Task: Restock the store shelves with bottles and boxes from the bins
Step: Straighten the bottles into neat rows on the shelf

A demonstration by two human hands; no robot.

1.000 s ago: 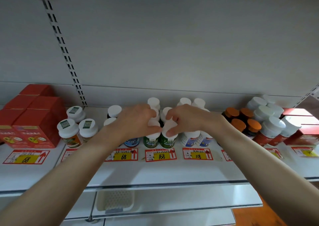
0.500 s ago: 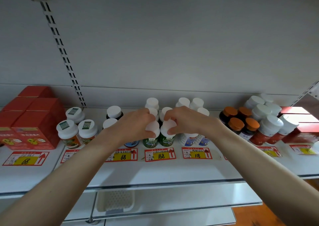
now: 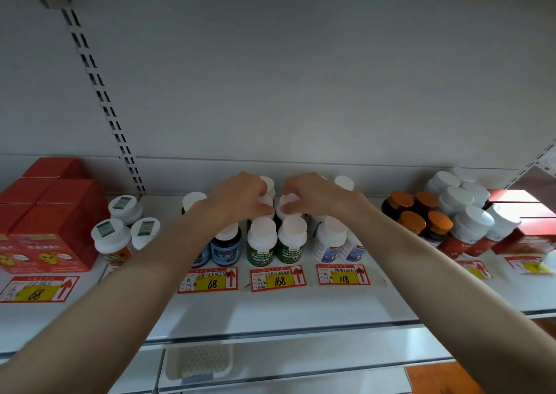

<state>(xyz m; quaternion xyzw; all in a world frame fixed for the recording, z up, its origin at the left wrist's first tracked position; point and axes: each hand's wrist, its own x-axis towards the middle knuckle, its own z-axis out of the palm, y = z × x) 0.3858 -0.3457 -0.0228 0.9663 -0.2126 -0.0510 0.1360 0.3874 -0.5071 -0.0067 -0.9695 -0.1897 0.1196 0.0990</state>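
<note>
Hands (image 3: 240, 196) (image 3: 319, 196) deeper on shelf (image 3: 285, 312), around bottles (image 3: 267, 206) (image 3: 289, 202)

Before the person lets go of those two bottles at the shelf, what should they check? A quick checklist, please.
1. Left hand grips a white-capped bottle by its cap: ok.
2. Right hand grips the neighbouring bottle likewise: ok.
3. Both are lined up behind the front green bottles, above the 168 tag: ok.
4. Held bottles' bases flat on the shelf: cannot tell, hidden.
5. Front green bottles upright: ok.
</note>
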